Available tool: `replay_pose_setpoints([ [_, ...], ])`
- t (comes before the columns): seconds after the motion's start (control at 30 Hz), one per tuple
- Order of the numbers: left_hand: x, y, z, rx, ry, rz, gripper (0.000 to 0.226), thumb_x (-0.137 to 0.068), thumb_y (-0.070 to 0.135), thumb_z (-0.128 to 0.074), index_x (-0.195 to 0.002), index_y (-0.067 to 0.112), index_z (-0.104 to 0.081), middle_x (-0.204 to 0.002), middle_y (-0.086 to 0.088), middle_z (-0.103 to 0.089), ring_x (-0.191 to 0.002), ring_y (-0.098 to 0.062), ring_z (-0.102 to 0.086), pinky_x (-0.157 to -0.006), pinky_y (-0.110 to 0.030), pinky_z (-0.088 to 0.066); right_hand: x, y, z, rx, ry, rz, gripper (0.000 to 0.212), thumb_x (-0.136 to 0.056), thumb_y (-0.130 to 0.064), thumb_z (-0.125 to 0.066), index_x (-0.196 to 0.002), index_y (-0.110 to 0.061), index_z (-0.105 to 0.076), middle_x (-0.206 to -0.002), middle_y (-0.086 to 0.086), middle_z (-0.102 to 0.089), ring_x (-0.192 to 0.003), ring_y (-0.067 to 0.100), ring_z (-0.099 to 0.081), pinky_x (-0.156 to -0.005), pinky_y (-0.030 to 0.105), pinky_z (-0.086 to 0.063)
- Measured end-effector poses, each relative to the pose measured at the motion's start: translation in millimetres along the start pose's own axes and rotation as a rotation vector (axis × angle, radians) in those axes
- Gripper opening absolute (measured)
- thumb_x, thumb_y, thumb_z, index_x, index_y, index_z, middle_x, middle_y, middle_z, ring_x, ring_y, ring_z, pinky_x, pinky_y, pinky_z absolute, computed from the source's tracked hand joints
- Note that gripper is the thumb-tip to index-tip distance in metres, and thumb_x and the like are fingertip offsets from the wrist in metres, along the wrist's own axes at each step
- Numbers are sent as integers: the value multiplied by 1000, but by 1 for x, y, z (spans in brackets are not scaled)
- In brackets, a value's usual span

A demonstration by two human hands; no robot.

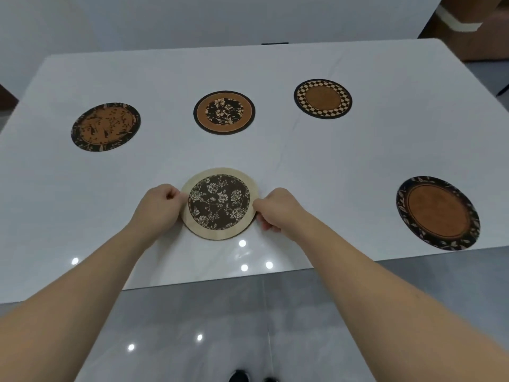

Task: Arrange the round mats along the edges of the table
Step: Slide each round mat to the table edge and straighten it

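Note:
A cream-rimmed round mat with a dark rose pattern lies near the front edge of the white table. My left hand pinches its left rim and my right hand pinches its right rim. Along the far side lie three mats: a brown one with a dark speckled border at left, an orange-ringed floral one in the middle, and a checker-bordered one at right. A large brown mat with a dark leaf border sits at the front right edge.
The table's front edge runs just below the held mat, with glossy grey floor tiles beneath. A brown cabinet stands beyond the far right corner. My shoes show at the bottom.

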State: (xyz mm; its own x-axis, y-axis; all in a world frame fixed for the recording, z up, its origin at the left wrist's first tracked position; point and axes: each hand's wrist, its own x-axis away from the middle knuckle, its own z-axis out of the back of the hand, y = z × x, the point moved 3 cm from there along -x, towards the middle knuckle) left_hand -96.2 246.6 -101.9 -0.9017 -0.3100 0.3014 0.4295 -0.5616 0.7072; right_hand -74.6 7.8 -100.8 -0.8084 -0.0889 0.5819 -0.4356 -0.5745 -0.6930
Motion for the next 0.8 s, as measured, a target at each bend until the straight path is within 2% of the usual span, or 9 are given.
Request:
replay_pose_setpoints([
  [0.17, 20, -9, 1, 40, -58, 14, 23, -85, 25, -64, -79, 3, -59, -71, -7, -59, -63, -21, -48, -62, -30, -37, 21, 12, -5, 110, 18, -7, 21, -72, -11, -47, -68, -1, -65, -55, 12, -65, -52, 26, -59, -56, 30, -49],
  [0.33, 28, -29, 9, -62, -37, 28, 26, -74, 41, -61, -68, 16, -58, -64, 1, -61, -63, -23, -51, -85, -47, -46, 38, 14, -20, 97, -6, -21, 22, -64, -1, -44, -58, -1, -65, -65, 21, -71, -53, 29, -64, -59, 32, -55],
  [0.47, 36, -43, 21, -82, -36, 8, 28, -73, 43, -59, -65, 16, -55, -60, 5, -56, -61, -23, -49, -75, -39, -40, 43, 14, -35, 121, -5, -2, 24, -64, -5, -43, -58, -3, -66, -59, 14, -70, -53, 27, -64, -59, 33, -57],
  [0.53, 36, -49, 26, -102, -51, -21, 28, -79, 40, -62, -66, 16, -55, -60, 5, -56, -61, -22, -49, -73, -36, -38, 43, 13, -40, 170, 23, 18, 22, -64, -10, -44, -60, -4, -65, -57, 11, -68, -51, 26, -61, -63, 36, -58],
  [0.67, 39, -55, 30, -180, -65, -74, 28, -88, 35, -61, -70, 15, -55, -62, 5, -53, -63, -20, -48, -70, -33, -36, 44, 10, -47, 275, 84, 36, 18, -68, -20, -49, -73, -7, -59, -76, 12, -71, -62, 27, -59, -72, 39, -56],
  [0.8, 40, -59, 31, -207, -71, -114, 28, -89, 34, -60, -69, 16, -52, -63, 6, -53, -63, -19, -48, -69, -33, -35, 47, 8, -50, 298, 98, 24, 11, -74, -22, -53, -76, -11, -55, -88, 13, -73, -63, 25, -55, -73, 37, -54],
])
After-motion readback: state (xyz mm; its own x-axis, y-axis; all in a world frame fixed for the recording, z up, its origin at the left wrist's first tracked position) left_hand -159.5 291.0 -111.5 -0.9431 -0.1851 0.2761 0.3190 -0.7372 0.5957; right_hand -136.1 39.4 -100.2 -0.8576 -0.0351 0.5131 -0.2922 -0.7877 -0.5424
